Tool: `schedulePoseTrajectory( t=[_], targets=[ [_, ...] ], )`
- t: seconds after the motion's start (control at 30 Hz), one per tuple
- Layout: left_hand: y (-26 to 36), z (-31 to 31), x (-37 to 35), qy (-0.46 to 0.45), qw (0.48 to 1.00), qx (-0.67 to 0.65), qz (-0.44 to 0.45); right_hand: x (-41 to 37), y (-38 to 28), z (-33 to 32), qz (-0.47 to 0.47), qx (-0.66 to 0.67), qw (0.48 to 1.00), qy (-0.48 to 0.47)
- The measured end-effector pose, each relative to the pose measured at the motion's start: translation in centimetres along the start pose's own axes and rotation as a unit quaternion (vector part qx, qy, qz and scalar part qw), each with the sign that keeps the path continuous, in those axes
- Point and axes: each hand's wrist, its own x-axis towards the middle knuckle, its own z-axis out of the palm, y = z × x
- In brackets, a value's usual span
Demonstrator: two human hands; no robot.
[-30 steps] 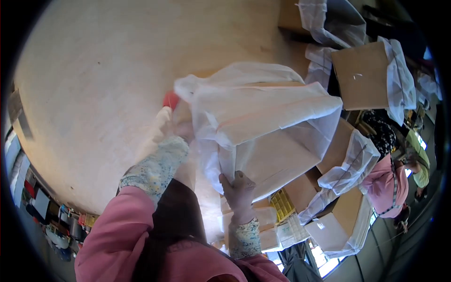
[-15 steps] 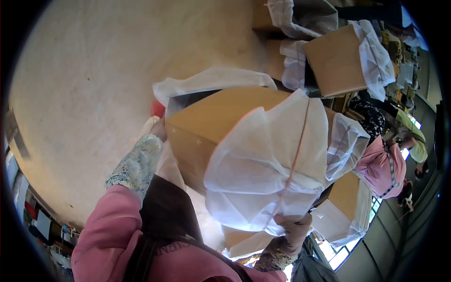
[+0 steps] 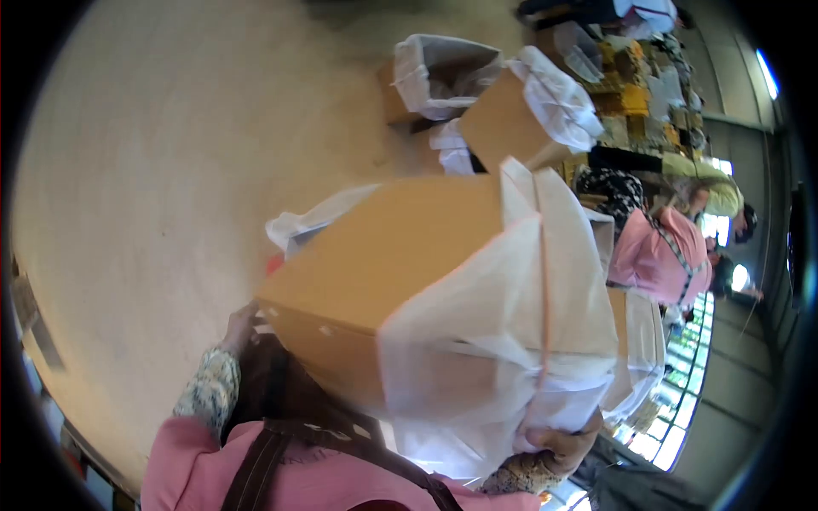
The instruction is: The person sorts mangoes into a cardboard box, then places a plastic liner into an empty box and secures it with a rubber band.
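Observation:
A large cardboard box [image 3: 409,247] is tilted in front of my body. A thin white liner bag [image 3: 477,332] with a reddish seam is folded over its end. My left hand [image 3: 243,326] grips the box's lower left corner; its fingertips are partly hidden at the edge. At the lower right, my right hand [image 3: 567,444] is closed on the lined rim, thumb over the white liner. The inside of the box is hidden from view.
Beyond the held box stand other lined cardboard boxes, an open one [image 3: 447,72] and a tilted one [image 3: 507,119]. People in a pink top [image 3: 660,255] and a yellow-green top [image 3: 703,183] bend over at right. Bare floor [image 3: 170,153] spreads to the left.
The held box has tilted, showing more of its cardboard side. My left hand has moved down and left with its corner, my right hand down and right. The view has shifted.

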Motion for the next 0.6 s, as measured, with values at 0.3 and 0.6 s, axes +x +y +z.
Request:
schedulePoseTrajectory(
  t=[0.3,0.6],
  targets=[
    [11.3,-2.0,-10.9,0.151,0.958,0.092,0.227,3.1,4.5,2.2,-0.459,-0.3,0.771,-0.324],
    [17.5,-10.3,-1.6,0.021,0.956,0.116,0.269,1.4,1.9,13.0,-0.435,-0.346,0.688,-0.466]
  ],
)
